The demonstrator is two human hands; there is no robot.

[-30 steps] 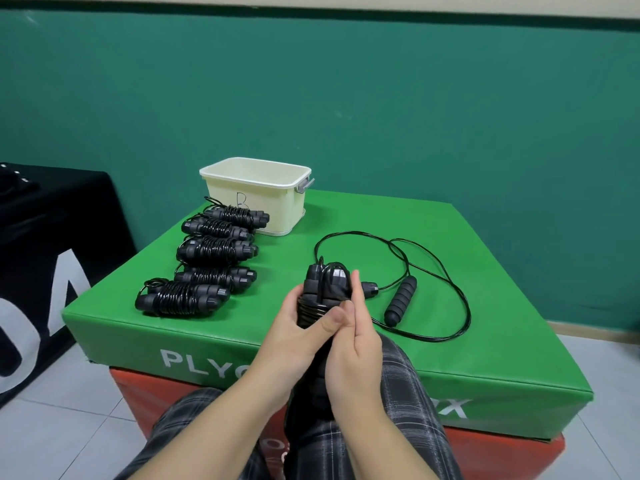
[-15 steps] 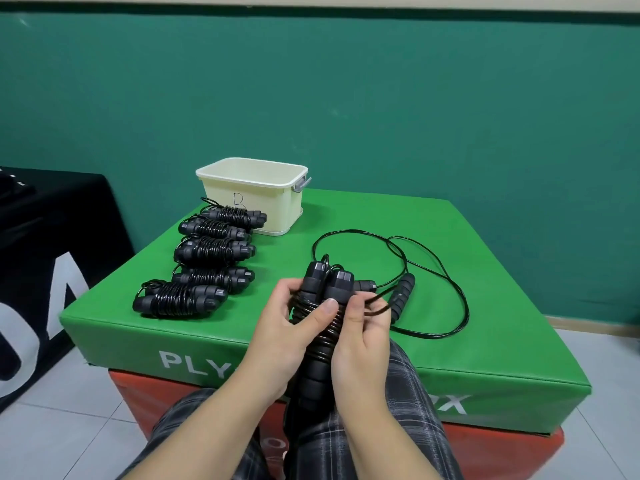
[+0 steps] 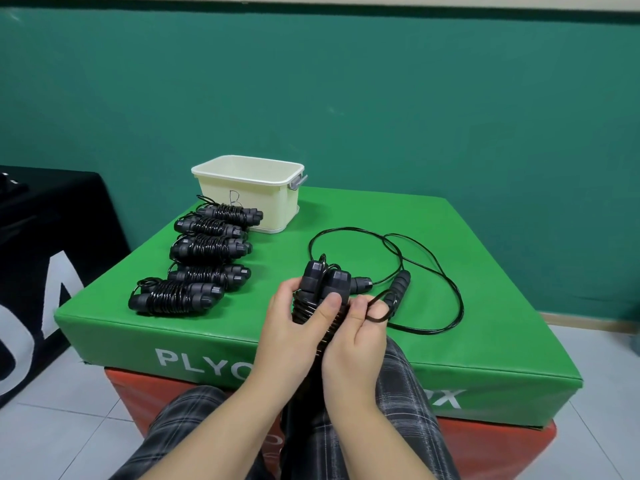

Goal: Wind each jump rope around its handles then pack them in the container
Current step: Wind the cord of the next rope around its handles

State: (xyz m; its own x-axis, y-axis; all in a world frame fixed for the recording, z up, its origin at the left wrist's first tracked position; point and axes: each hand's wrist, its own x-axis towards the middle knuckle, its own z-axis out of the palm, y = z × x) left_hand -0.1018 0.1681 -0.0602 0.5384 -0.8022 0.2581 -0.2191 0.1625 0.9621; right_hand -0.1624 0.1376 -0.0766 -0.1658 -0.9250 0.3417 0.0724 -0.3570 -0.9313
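My left hand (image 3: 294, 323) grips a pair of black jump rope handles (image 3: 325, 284) held upright together, with black cord coiled round them. My right hand (image 3: 356, 344) pinches a small loop of that cord (image 3: 375, 308) beside the handles. Another jump rope lies unwound on the green box top: its foam handle (image 3: 400, 289) and a wide loose loop of cord (image 3: 433, 271) to the right of my hands. Several wound jump ropes (image 3: 207, 249) lie in a row on the left. The cream container (image 3: 247, 194) stands at the back, behind that row.
Everything sits on a green plyo box (image 3: 346, 216) stacked on a red one (image 3: 502, 441). A black cloth-covered table (image 3: 41, 254) stands at the left. My checked trouser legs (image 3: 401, 403) are below the hands. A green wall rises behind.
My right hand has gone from flat against the handles to pinching a loop of cord out to the right. My left thumb now presses the coils.
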